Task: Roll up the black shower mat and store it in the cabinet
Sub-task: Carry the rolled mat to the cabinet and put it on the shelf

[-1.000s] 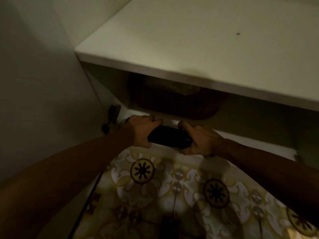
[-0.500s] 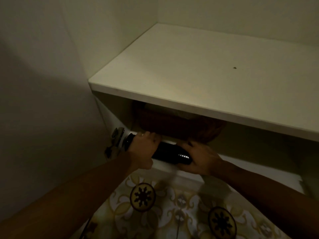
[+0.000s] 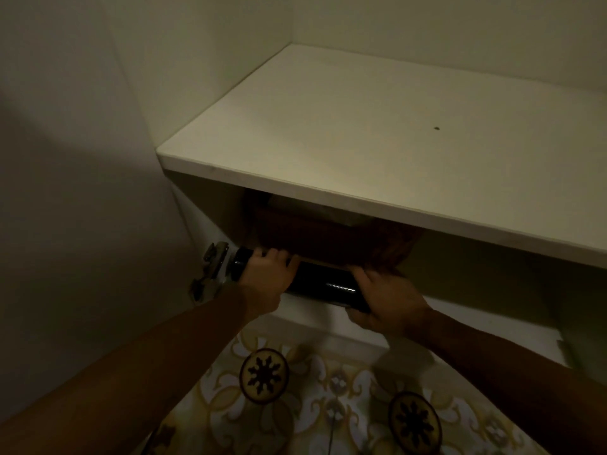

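Black shower mat (image 3: 323, 284), rolled into a tight cylinder, was held level at the front edge of the cabinet's lower shelf (image 3: 328, 307), its left end near the left corner by a metal hinge (image 3: 212, 270). The left hand (image 3: 262, 284) was wrapped around the roll near that end; the right hand (image 3: 387, 302) was curled over the other end. A brown basket (image 3: 328, 241) was seen just behind, beneath the upper shelf (image 3: 377, 142). Patterned floor tiles (image 3: 295, 399) were recorded below.
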Demonstrator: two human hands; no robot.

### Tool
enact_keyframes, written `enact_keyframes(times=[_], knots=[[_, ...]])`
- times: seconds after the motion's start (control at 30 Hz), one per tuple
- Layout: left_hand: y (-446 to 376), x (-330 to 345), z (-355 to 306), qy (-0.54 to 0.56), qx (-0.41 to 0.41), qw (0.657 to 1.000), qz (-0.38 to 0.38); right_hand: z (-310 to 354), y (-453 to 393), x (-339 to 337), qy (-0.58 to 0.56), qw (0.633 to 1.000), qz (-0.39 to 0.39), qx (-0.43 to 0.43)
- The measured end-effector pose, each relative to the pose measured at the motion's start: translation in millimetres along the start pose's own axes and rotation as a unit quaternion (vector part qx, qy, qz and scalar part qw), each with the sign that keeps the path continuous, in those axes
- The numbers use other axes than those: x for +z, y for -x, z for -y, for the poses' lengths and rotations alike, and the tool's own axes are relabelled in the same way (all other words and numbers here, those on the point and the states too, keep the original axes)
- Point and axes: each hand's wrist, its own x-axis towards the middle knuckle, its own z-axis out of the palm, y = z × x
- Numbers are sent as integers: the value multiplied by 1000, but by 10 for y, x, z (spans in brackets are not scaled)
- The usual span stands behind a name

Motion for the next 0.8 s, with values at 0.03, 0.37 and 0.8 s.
enact_keyframes(times=[0.03, 0.37, 0.8], knots=[[-4, 9, 36, 8, -4, 1000, 6, 26, -27, -16, -9, 1000, 13, 6], [104, 109, 234, 3, -19, 1000, 21, 47, -162, -83, 8, 996, 87, 4], [53, 133, 267, 21, -22, 998, 59, -124, 152, 111, 3, 996, 80, 23]])
